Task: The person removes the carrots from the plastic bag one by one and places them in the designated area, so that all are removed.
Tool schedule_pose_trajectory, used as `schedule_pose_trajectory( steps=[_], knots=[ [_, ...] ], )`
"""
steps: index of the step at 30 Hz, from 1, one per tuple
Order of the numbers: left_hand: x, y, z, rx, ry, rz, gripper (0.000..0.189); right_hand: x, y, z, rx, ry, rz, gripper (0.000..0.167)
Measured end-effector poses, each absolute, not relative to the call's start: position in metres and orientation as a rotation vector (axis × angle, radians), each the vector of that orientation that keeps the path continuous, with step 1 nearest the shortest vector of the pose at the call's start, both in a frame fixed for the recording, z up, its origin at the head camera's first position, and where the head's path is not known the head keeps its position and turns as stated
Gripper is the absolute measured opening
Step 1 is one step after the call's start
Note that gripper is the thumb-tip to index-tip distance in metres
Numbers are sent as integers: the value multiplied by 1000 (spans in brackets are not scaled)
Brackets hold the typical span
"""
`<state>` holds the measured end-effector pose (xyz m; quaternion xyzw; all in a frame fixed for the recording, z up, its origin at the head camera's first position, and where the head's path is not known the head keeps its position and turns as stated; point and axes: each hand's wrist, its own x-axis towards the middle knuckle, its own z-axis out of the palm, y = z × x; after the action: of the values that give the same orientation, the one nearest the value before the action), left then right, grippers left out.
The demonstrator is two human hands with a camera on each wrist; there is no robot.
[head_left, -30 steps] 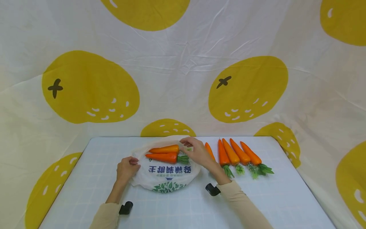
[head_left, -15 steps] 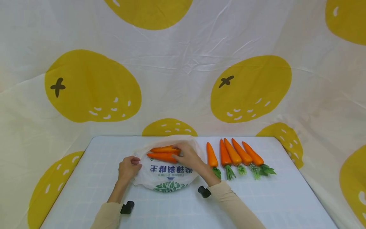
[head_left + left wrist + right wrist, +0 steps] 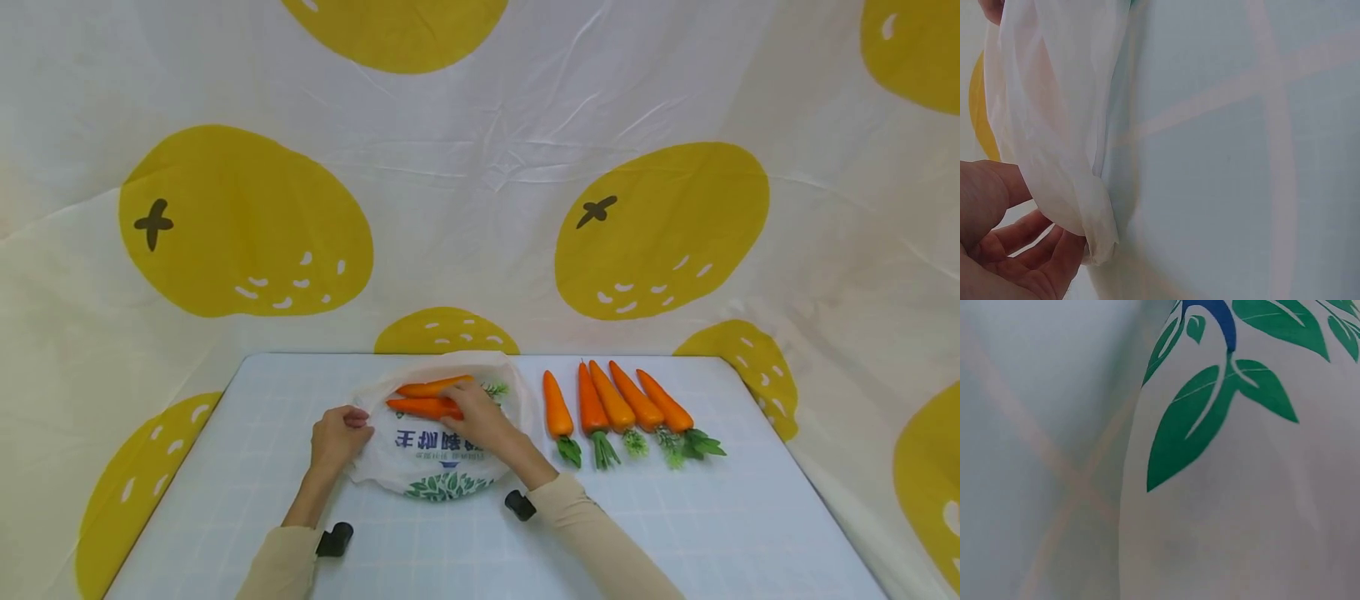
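A white plastic bag (image 3: 378,450) with blue lettering and green printed leaves lies on the table in the head view. Two orange carrots are at its mouth, a rear carrot (image 3: 427,389) and a front carrot (image 3: 416,407). My left hand (image 3: 337,439) pinches the bag's left edge; in the left wrist view its thumb and fingers hold the thin plastic (image 3: 1060,156). My right hand (image 3: 483,423) reaches over the bag with thumb and fingers around the thick end of the front carrot, hiding its greens. Only the leaf-printed bag (image 3: 1222,519) and table show in the right wrist view.
Right of the bag, a single carrot (image 3: 557,406) and a row of several more carrots (image 3: 612,400) lie with their green tops toward me. The pale checked tabletop (image 3: 450,558) ends at a white curtain (image 3: 465,233) printed with yellow fruit.
My right hand has moved from the bag's right rim leftward and down onto the front carrot, uncovering the single carrot beside the bag. My left hand keeps its hold on the bag.
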<state>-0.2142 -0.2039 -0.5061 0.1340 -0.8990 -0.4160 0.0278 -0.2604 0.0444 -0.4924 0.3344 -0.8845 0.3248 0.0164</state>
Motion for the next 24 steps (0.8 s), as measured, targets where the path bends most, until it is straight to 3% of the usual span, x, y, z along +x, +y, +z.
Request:
schedule_pose_trajectory(
  steps=[6, 13, 24],
  knots=[
    [-215, -203, -507, 445, -2781, -1289, 22, -258, 39, -497, 963, -2808, 706, 36],
    [-215, -202, -507, 480, -2789, -1298, 23, -256, 34, -500, 976, -2727, 570, 42],
    [-215, -202, -508, 491, -2790, -1303, 24, -254, 35, -503, 955, -2715, 549, 35]
  ],
)
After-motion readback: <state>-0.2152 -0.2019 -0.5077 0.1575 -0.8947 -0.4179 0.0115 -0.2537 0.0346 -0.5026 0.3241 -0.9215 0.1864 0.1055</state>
